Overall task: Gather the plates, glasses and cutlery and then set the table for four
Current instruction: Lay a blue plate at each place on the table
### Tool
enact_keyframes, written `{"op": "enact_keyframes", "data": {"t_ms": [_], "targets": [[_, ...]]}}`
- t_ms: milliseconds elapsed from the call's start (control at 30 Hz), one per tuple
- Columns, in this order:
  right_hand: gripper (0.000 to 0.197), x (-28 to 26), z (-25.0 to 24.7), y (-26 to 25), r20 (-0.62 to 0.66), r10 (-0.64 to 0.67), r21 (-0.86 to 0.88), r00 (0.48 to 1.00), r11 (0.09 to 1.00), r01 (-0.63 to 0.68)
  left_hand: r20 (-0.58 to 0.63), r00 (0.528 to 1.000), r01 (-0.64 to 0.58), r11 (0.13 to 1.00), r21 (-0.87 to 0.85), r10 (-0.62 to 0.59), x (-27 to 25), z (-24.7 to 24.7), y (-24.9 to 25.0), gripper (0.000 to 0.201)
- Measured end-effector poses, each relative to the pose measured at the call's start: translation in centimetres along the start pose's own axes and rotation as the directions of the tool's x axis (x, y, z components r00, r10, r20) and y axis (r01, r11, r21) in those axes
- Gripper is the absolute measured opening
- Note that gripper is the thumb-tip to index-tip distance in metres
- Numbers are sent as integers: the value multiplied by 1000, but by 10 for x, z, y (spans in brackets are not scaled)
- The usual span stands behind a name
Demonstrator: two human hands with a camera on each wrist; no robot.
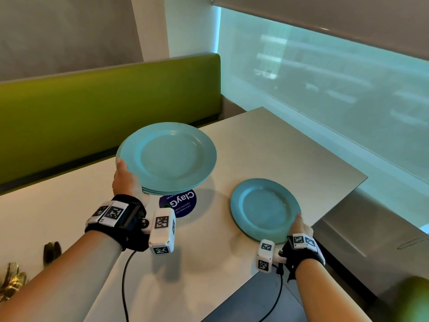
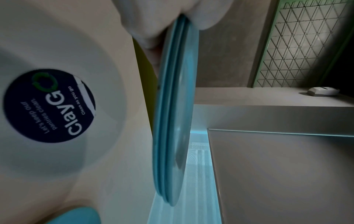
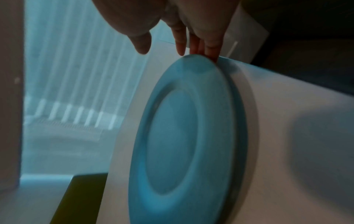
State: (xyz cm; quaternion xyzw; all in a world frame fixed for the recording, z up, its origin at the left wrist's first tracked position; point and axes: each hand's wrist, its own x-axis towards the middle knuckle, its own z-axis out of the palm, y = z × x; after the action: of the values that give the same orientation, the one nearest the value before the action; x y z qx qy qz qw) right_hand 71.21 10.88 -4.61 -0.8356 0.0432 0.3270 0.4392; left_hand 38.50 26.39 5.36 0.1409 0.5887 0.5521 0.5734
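The left hand [image 1: 125, 180] carries a stack of plates [image 1: 167, 159] above the bench [image 1: 274, 145], its grip closed round the near rim with the thumb on top and the fingers out of sight beneath. The left wrist view shows three rims edge-on. The right hand [image 1: 300, 226] is at the near rim of a single plate [image 1: 264, 209], which lies on the bench near its right edge. In the right wrist view the fingertips [image 3: 212, 50] reach under that rim while the thumb [image 3: 140, 44] stands clear of it, so this grip is open and holds nothing.

The stack is the main risk, I judge. It is held by one rim only, so the weight hangs far from the hand. A tilt could slide the top plate off, or the stack could sag and knock the bench. The single plate lies close to the bench's right edge, and a careless pull with the fingertips could draw it over.

Open room lies toward the far corner by the window and to the left along the green seat [image 1: 104, 101]. A round blue sticker [image 1: 181, 205] lies partly beneath the stack. Some gold cutlery [image 1: 11, 280] sits at the near left edge, so a sweep of the left arm could brush it.
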Motion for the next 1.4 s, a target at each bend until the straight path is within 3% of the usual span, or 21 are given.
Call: {"op": "enact_keyframes", "data": {"t_ms": [133,233,333,400,500,667,967,1133,1267,1400], "targets": [[60,-33,11,-18,-3,-255,-276,967,930,244,43,999,12,1000,19,-13,-6,-11,0,51],[41,-79,36,-37,207,-456,-112,866,868,484,100,995,8,999,35,-11,-12,-24,1,50],[19,-146,62,-49,319,-535,97,782,840,534,171,985,17,998,53,-26,-22,-42,7,46],[27,-186,78,-50,346,-568,107,747,814,570,205,978,18,999,46,-27,-26,-62,13,40],[37,-227,91,-40,337,-614,-26,714,752,658,257,966,22,1000,14,-25,-29,-93,23,35],[29,-274,97,-11,255,-626,-51,737,752,657,278,960,21,1000,-11,-17,-32,-143,37,36],[40,-316,129,26,157,-566,213,809,819,532,275,959,77,997,-9,-71,-26,-203,45,47],[38,-319,124,39,96,-474,385,875,829,406,132,988,71,997,21,-74,-12,-225,61,55],[39,-302,113,55,88,-350,464,933,843,273,-58,987,-144,984,102,150,-1,-235,100,58],[41,-282,109,83,87,-221,480,971,864,154,-201,956,-219,976,-4,214,23,-249,126,55]]}}
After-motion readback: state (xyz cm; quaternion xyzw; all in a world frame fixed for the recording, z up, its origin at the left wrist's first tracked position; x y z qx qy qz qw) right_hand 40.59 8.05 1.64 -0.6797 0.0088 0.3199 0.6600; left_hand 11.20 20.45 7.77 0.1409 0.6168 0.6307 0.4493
